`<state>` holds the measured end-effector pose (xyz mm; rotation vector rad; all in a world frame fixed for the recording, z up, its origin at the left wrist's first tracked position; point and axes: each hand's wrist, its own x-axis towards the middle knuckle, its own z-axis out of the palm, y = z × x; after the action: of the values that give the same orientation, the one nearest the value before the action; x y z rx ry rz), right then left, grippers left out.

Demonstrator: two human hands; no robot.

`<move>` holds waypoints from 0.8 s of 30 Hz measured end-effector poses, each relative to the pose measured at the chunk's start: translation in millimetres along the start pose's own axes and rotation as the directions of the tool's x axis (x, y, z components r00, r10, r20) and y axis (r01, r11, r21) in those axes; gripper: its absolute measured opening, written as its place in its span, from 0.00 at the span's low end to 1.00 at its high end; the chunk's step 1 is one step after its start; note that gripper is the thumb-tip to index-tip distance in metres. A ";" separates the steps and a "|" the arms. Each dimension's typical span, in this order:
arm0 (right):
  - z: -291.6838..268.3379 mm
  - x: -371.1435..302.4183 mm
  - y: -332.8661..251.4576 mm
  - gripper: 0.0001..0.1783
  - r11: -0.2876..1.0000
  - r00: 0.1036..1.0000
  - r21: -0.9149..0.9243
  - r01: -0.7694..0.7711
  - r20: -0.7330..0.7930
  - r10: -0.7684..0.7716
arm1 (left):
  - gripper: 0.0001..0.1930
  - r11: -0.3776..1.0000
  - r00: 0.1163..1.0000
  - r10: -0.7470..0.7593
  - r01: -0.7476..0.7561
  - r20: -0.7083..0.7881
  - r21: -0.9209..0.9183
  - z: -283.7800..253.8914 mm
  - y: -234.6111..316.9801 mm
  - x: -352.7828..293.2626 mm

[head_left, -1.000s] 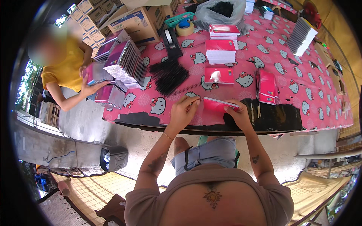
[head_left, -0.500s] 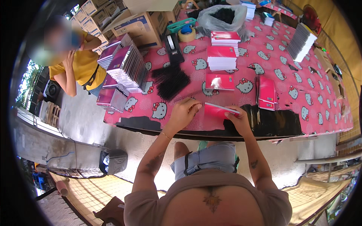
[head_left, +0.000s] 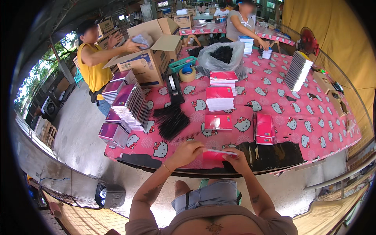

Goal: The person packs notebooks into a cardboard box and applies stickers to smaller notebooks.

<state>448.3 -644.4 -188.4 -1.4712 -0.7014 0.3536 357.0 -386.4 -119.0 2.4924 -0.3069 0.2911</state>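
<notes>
In my right hand (head_left: 236, 159) I grip a thin pink-covered notebook (head_left: 213, 156) by its right end, its white page edge turned up. At the notebook's left end, my left hand (head_left: 186, 152) is closed in a pinch; what lies between those fingertips is too small to make out. Just beyond the left hand, a loose black spiral coil (head_left: 190, 136) lies beside a heap of black coils (head_left: 172, 124). Ahead are a single pink notebook (head_left: 218, 122) and unbound pink-covered stacks (head_left: 220, 98). To the right lie some pink notebooks with black coils (head_left: 264, 129).
Spiral-bound notebooks (head_left: 131, 105) stand piled at the left. Behind them are a tape dispenser (head_left: 174, 89), a cardboard box (head_left: 145, 67) and a plastic bag of black coils (head_left: 221, 58). A person in yellow (head_left: 94, 64) stands left; another person (head_left: 244, 25) works across the table.
The view has tilted up, showing more of the far side. The person in yellow now holds a bundle over the box. Both my hands remain at the notebook.
</notes>
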 end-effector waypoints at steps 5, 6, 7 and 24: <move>16.1 -7.2 -12.5 0.12 0.999 0.996 -0.022 -0.048 -0.071 0.046 | 0.21 0.873 0.991 0.018 0.048 -0.130 0.485 17.2 37.0 -4.7; 21.2 -6.5 -16.7 0.12 0.998 0.995 -0.040 -0.048 -0.086 0.044 | 0.22 0.848 0.972 0.049 0.081 -0.230 0.524 31.4 43.3 -10.6; 22.3 -6.8 -18.9 0.12 0.997 0.994 -0.060 -0.046 -0.105 0.039 | 0.24 0.822 0.941 0.091 0.113 -0.325 0.558 43.9 48.2 -17.4; 29.5 -12.0 -25.4 0.12 0.997 0.970 0.059 -0.047 -0.236 0.060 | 0.41 0.822 0.963 0.063 0.099 -0.262 0.561 67.3 54.9 -40.3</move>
<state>415.9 -631.3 -167.6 -1.4552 -0.4578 0.2301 312.4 -463.7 -153.7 2.9877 -0.0824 0.8141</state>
